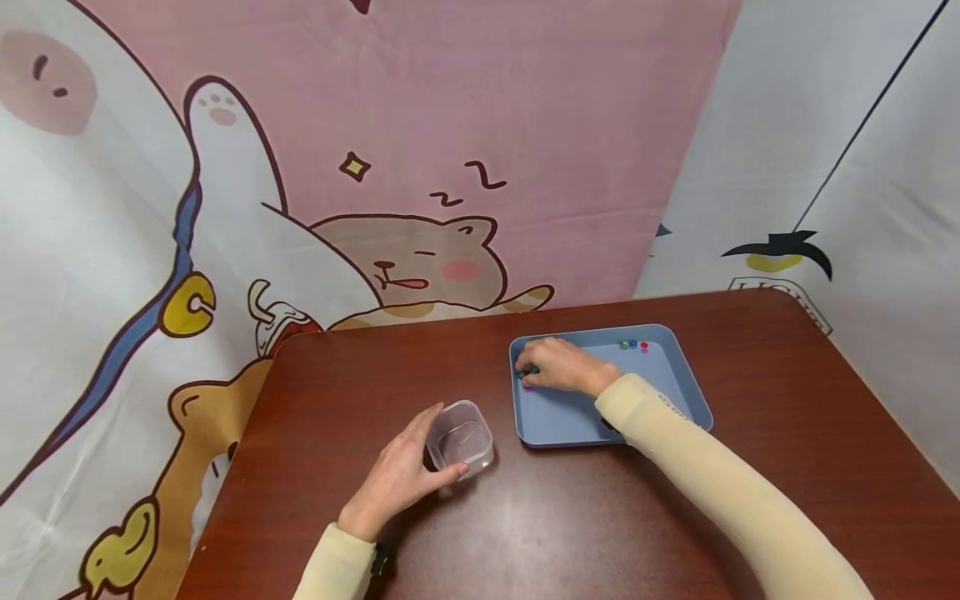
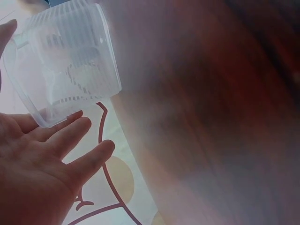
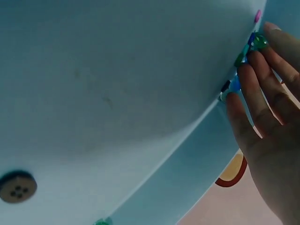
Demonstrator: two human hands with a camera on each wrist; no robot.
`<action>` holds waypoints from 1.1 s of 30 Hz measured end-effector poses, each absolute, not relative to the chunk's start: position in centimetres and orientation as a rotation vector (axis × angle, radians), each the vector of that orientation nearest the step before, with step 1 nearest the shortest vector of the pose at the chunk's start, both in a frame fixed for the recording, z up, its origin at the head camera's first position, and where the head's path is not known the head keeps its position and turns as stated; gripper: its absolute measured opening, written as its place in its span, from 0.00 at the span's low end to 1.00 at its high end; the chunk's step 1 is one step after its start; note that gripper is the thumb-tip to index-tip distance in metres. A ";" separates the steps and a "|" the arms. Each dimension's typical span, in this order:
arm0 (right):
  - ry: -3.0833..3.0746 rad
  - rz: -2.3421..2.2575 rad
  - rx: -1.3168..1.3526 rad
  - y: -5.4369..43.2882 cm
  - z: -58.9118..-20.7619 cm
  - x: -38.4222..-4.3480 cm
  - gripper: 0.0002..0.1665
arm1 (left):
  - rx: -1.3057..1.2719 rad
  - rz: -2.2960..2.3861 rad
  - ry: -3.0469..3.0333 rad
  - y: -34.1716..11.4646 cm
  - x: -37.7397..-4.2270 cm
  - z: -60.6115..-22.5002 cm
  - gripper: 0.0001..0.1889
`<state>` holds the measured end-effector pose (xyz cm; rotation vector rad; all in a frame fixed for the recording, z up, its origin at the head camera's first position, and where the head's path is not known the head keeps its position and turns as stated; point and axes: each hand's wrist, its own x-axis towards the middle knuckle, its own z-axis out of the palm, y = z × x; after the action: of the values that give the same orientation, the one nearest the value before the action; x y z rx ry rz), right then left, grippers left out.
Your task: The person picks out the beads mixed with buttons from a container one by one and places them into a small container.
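My left hand (image 1: 408, 467) holds a clear square plastic tub (image 1: 461, 437) on the table, thumb on the near side and fingers on the far side. No contents show inside it. In the left wrist view the tub (image 2: 84, 61) appears see-through with ribbed reflections. My right hand (image 1: 562, 364) reaches into a blue tray (image 1: 558, 425), at its left wall. There, in the right wrist view, the fingertips (image 3: 248, 72) touch a row of small shiny coloured pieces (image 3: 237, 83), blue and green. A green piece (image 3: 258, 41) lies by the thumb; a pink one (image 3: 257, 17) sits just beyond.
Several small green, blue and red pieces (image 1: 633, 344) lie near the tray's far right corner. A dark four-hole button (image 3: 18, 187) lies on the tray floor. The brown table (image 1: 360, 375) meets a cartoon-printed cloth (image 1: 585, 150) at its back edge.
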<state>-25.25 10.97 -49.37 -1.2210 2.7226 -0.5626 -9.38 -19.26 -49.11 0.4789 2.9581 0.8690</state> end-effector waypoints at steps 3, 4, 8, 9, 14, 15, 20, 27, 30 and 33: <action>2.740 -0.555 -1.253 10.9 -49.7 -25.4 0.08 | 0.481 0.866 2.962 -19.2 -9.5 -49.1 0.52; 2.744 -0.552 -1.264 10.9 -49.8 -25.4 0.07 | 0.482 0.865 2.963 -19.2 -9.5 -49.1 0.52; 2.765 -0.561 -1.287 10.8 -49.9 -25.3 0.06 | 0.488 0.870 2.964 -19.2 -9.5 -49.1 0.52; 2.772 -0.569 -1.288 10.8 -49.9 -25.3 0.06 | 0.491 0.872 2.965 -19.2 -9.5 -49.1 0.52; 2.796 -0.651 -1.243 11.1 -48.7 -24.8 0.07 | 0.514 0.871 2.974 -19.3 -9.6 -49.2 0.52; 2.796 -0.671 -1.232 11.1 -48.5 -24.7 0.07 | 0.517 0.875 2.974 -19.3 -9.6 -49.2 0.52; 2.796 -0.756 -1.194 11.5 -46.5 -24.3 0.09 | 0.523 0.882 2.970 -19.4 -9.6 -49.2 0.52; 2.826 -0.832 -1.246 11.9 -43.8 -23.3 0.11 | 0.531 0.868 2.982 -19.5 -9.6 -49.3 0.52; 2.838 -0.882 -1.290 12.0 -43.0 -22.6 0.11 | 0.532 0.866 2.986 -19.5 -9.5 -49.3 0.52; 2.835 -0.932 -1.297 12.0 -42.4 -21.8 0.09 | 0.532 0.871 2.986 -19.5 -9.6 -49.4 0.52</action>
<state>-21.80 12.00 -42.39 -1.2975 2.8345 -0.9316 -9.56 -19.47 -49.37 0.5320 2.9859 0.8710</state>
